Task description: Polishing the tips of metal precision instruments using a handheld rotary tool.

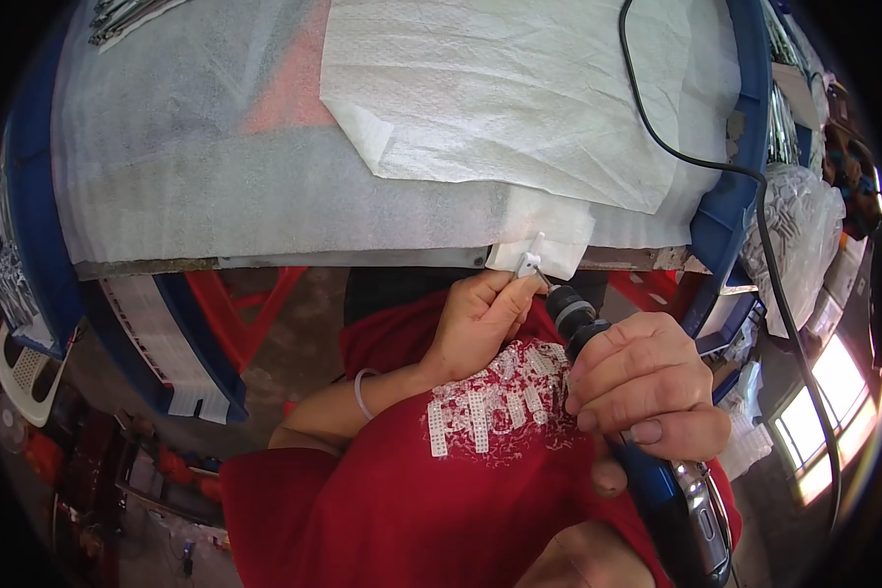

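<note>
My left hand (475,323) is closed at the table's front edge, pinching a small white fitting with a metal piece (527,265) between thumb and fingers. The fitting is held over a folded white foam pad (562,253). In my right hand (647,387) is a dark blue and black electric screwdriver (647,480), tilted with its black nose (568,309) pointing up and left. Its thin bit reaches the fitting beside my left fingertips; whether it sits in a screw is too small to tell.
White foam sheets (500,88) cover the table. Blue bins (34,196) stand left and right, with metal parts inside. A black cable (647,113) runs over the table and down the right. A clear bag of parts (794,225), a red stool (250,309) and a white chair (34,377) are around.
</note>
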Available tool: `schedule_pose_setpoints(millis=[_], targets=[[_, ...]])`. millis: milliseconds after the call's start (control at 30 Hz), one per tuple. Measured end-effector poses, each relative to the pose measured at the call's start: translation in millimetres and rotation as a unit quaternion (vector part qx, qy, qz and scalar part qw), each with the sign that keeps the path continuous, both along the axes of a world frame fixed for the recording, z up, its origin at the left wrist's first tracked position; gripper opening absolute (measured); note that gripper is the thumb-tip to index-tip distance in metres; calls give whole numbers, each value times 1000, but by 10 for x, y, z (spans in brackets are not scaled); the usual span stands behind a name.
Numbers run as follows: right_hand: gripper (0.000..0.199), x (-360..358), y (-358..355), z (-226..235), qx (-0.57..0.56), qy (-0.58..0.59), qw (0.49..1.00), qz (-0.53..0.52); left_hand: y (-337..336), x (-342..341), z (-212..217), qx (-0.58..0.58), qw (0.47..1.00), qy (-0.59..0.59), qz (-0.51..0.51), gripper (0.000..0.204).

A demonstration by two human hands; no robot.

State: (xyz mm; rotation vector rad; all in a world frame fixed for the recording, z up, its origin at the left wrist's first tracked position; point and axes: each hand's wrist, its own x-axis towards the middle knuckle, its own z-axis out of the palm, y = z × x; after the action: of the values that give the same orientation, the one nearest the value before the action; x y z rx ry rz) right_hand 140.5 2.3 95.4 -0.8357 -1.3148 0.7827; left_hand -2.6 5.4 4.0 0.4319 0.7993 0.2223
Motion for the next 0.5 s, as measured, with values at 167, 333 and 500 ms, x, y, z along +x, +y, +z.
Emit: schedule_pose_setpoints(millis=[167, 333, 500], targets=[[36, -20, 31, -31, 9, 2, 1000, -4, 4, 3, -6, -3, 1000, -3, 6, 23], [34, -9, 70, -45, 5, 12, 1000, 13, 1, 11, 4, -14, 1000, 2, 19, 21], [34, 8, 81, -64, 8, 25, 1000, 13, 7, 24, 10, 0, 1000, 17, 9, 21]])
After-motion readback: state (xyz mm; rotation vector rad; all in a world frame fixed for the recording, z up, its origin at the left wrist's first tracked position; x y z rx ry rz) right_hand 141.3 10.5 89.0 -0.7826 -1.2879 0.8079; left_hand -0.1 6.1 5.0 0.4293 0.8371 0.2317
